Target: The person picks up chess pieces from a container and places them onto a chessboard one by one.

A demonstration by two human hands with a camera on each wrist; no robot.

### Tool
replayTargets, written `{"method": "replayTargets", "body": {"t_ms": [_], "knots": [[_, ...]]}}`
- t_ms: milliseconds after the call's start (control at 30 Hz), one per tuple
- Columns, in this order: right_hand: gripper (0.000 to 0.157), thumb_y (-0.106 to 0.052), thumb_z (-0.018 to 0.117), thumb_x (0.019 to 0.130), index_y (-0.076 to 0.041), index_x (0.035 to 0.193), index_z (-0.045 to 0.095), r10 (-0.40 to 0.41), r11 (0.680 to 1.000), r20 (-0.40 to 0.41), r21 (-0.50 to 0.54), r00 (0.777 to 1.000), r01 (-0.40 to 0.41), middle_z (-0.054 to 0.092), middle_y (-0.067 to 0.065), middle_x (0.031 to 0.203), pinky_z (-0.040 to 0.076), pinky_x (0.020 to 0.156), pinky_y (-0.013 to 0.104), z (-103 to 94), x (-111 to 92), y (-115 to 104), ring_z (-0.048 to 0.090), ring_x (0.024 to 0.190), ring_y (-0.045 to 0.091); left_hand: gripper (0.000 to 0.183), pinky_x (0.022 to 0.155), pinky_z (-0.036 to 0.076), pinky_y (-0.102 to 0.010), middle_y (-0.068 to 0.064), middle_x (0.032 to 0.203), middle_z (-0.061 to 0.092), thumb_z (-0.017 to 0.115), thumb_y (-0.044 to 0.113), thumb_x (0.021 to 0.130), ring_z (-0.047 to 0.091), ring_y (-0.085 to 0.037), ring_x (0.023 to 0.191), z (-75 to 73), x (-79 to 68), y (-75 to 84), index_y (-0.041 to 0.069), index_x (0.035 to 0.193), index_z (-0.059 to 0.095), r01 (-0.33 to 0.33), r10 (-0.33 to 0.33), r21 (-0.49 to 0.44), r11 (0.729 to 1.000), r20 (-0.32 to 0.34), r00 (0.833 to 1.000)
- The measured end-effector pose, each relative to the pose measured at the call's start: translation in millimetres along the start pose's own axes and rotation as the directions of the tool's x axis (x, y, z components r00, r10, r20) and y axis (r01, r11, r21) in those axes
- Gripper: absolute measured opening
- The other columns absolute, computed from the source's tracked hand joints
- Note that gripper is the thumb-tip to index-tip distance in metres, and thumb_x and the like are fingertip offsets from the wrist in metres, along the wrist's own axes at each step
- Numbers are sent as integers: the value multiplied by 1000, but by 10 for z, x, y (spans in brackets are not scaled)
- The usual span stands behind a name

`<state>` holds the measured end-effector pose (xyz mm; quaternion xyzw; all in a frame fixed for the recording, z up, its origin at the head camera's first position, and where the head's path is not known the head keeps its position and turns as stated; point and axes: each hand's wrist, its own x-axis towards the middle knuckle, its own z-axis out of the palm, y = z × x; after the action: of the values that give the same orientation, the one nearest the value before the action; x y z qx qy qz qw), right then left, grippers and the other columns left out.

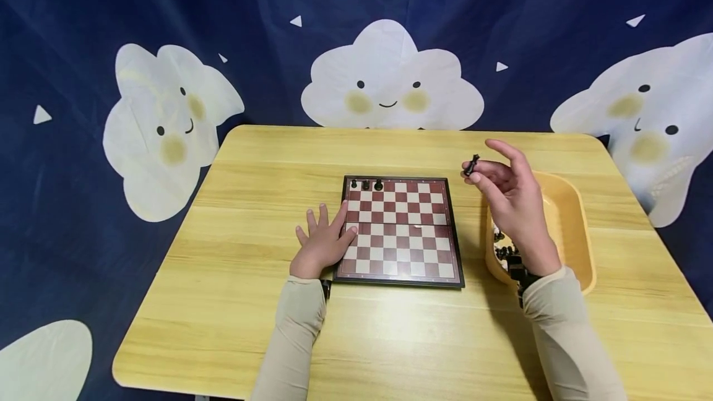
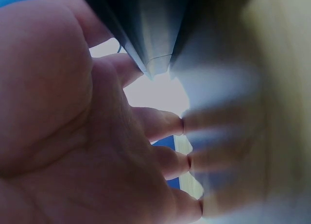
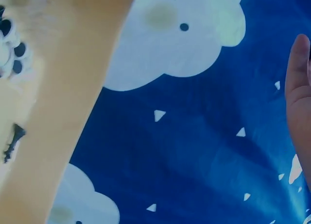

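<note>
- Gripping noted at right hand (image 1: 515, 203): thumb and a fingertip pinch one black chess piece (image 1: 471, 164); the index finger stands raised, clear of the piece.
- Piece, appearance: small, slim, dark all over, narrowed along its middle, wider toward the ends. Type too small to identify.
- Piece, location: to the right of the chessboard (image 1: 398, 240), near its far right corner and apart from it.
- Piece, orientation: tilted. In the head view the long axis runs steeply from lower left to upper right, the upper end leaning away from the chessboard. Which end is the base: cannot tell.
- Left hand (image 1: 323, 240): fingers straight and spread, resting at the chessboard's left edge, thumb reaching over its border.
- Three black pieces (image 1: 366, 184) stand side by side on the chessboard's far row, starting at its far left corner.
- Yellow tub (image 1: 585, 234): right of the chessboard, partly behind the right forearm; black and white pieces (image 1: 505, 252) lie heaped on its board-facing side.
- Wood-grain table (image 1: 223, 302) extends beyond the chessboard on every side.
</note>
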<state>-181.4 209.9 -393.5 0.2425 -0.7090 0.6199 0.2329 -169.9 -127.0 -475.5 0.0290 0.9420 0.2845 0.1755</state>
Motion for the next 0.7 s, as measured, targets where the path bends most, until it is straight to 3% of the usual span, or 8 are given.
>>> {"method": "replayTargets", "body": {"t_ms": [200,367,433,467,600,667,700], "knots": [[60,26,65,87,7,142,53,-51,981,-34,-190,998,44,76,3,108,57,84,19,75,15,-240,74,95,8,69,115,-13,-74,-23,171,-6,41,51,109,-20,-47,153,-3,10,-4,30,168,13,2,-2,-1,1000,3,1000],[42,20,70,87,15,128,62,-162,975,-106,-168,981,143,75,11,105,57,83,19,190,19,-431,72,94,11,69,115,-13,-73,-23,171,-6,42,50,109,-21,-46,153,-12,18,7,30,168,14,3,-3,-4,1000,2,1000],[33,14,74,88,21,118,62,-250,966,-182,-109,951,233,74,18,101,57,83,21,302,17,-451,73,93,14,69,115,-13,-73,-23,171,-6,42,50,109,-21,-46,153,-11,19,8,30,168,14,5,-5,-3,1000,3,1000],[30,12,76,87,23,111,62,-299,954,-238,-74,924,290,73,22,98,58,83,22,376,17,-457,74,92,16,69,115,-13,-73,-23,171,-6,42,50,109,-21,-46,153,-9,18,8,30,168,14,6,-6,-2,1000,5,1000],[32,6,82,85,26,94,59,-453,869,-424,-13,784,495,71,30,91,60,80,25,647,24,-450,76,90,23,69,115,-13,-73,-22,171,-6,43,49,109,-21,-46,154,-3,10,6,30,168,14,8,-8,-3,1000,6,1000],[31,6,82,84,25,92,59,-482,842,-452,-1,750,540,71,29,90,60,80,27,732,31,-442,76,91,24,69,115,-13,-73,-22,171,-6,43,49,109,-21,-46,154,-2,9,3,30,168,14,8,-8,-5,1000,5,1000],[30,6,82,84,25,92,59,-486,838,-449,4,749,546,71,29,91,60,81,28,753,34,-431,76,91,25,69,115,-13,-73,-22,171,-6,43,49,109,-21,-46,154,-1,10,1,30,168,14,9,-9,-6,1000,5,1000]]}}
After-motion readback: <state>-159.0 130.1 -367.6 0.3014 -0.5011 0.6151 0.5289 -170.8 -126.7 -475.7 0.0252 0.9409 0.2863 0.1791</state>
